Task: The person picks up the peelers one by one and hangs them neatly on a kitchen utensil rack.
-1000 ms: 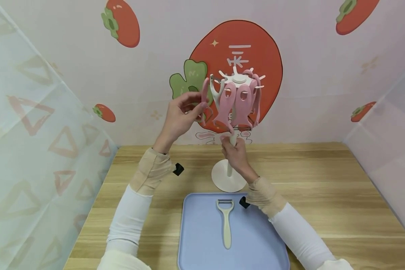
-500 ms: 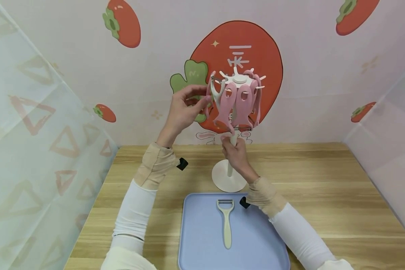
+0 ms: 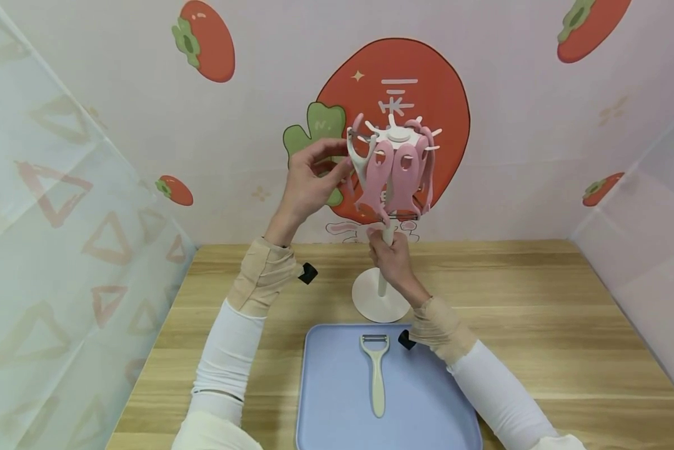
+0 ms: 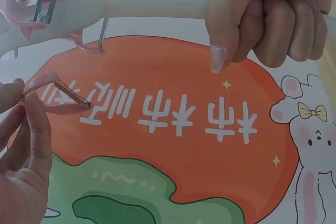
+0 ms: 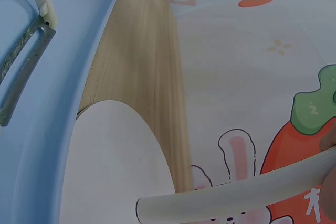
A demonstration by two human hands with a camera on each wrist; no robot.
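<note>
My left hand (image 3: pixel 314 177) is raised at the left side of a white rotating rack, pinching a pink Y-shaped peeler (image 4: pixel 63 109) between thumb and fingers. In the left wrist view its metal blade points away from the fingertips. My right hand (image 3: pixel 394 257) grips the rack's white pole (image 4: pixel 157 4) below the hanging tools. Several pink peelers (image 3: pixel 404 178) hang from the rack's short white hooks, and a white Y-shaped piece (image 3: pixel 358 161) hangs at the left, close to my left fingertips. In the head view the held peeler is partly hidden behind that white piece.
The rack's round white base (image 3: pixel 380 307) stands on the wooden table (image 3: pixel 511 325). In front of it lies a blue tray (image 3: pixel 426 400) with a cream Y-peeler (image 3: pixel 377 375) on it. A patterned backdrop (image 3: pixel 516 125) rises right behind the table.
My left hand has moved slightly right and up with the pink peeler, bringing it up to the rack's hooks beside the white piece. My right hand has stayed on the pole.
</note>
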